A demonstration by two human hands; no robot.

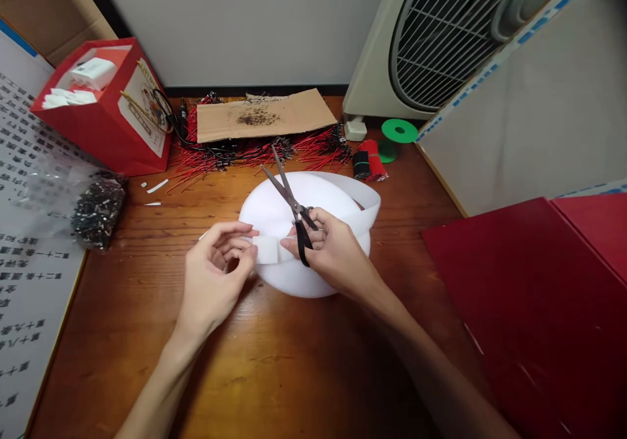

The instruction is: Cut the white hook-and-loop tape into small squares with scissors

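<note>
My right hand (333,249) holds black-handled steel scissors (289,194), with the blades pointing up and away over a wide roll of white foam (279,207). The roll lies flat on the wooden table (274,360). A loose strip of the foam (267,249) runs from the roll across its front, between my hands. My left hand (215,276) pinches the strip near its end, and the right fingertips touch it too. The scissor blades are not closed on the foam.
Behind the roll, red-and-black wires (255,155) lie spread under a cardboard sheet (262,115) with dark specks. A red paper box (105,115), a bag of small dark parts (98,210) and a printed sheet (29,230) are on the left. A red folder (519,295) lies right.
</note>
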